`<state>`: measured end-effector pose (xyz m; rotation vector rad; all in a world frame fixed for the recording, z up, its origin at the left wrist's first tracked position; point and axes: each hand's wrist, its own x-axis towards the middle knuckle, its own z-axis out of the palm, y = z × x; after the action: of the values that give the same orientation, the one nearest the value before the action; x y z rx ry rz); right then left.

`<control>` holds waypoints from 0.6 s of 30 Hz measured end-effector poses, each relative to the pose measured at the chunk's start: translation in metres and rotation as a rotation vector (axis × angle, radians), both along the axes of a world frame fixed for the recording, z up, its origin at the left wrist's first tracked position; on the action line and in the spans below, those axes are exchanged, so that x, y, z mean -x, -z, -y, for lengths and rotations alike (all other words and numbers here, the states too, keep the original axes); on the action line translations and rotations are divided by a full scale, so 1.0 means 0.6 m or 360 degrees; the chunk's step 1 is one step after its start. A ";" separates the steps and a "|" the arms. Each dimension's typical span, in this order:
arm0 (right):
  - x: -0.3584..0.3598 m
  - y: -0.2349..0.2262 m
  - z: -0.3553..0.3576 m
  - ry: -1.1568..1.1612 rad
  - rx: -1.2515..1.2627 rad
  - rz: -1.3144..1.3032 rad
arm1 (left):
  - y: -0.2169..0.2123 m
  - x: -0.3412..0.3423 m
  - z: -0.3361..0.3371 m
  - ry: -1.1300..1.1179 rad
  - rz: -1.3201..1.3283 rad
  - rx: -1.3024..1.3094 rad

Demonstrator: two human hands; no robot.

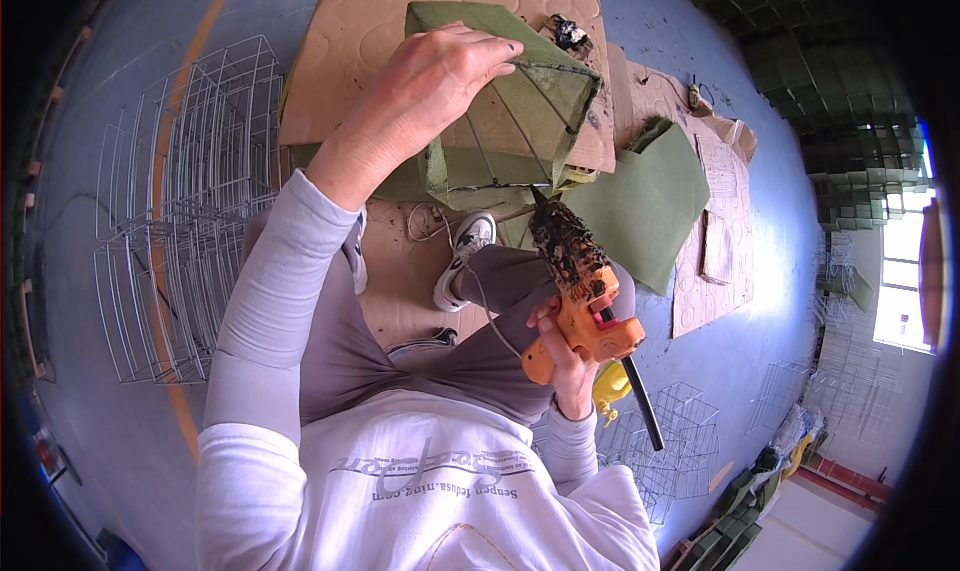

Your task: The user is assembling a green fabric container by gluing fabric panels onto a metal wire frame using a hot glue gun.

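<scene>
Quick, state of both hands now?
Left hand: at the green fabric-covered frame; can't tell if gripping.
Right hand: closed, holding the orange glue gun.

Blue-grey floor (768, 233), orange line (181, 411), bright window (903, 306) at right

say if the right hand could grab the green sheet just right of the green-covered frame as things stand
Probably not: the right hand is wrapped round the orange glue gun and would likely have to let go first, though most of the green sheet lies uncovered.
</scene>
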<state>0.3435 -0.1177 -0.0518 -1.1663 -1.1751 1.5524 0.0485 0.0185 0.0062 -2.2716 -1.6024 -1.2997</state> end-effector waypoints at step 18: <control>0.003 -0.045 -0.029 0.0107 -0.0065 0.0182 | 0.000 0.017 -0.050 0.0076 0.0050 -0.0012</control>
<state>0.3417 -0.1002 -0.0250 -1.2685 -1.2237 1.4206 0.0384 0.0485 0.0061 -2.3102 -1.5591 -1.3566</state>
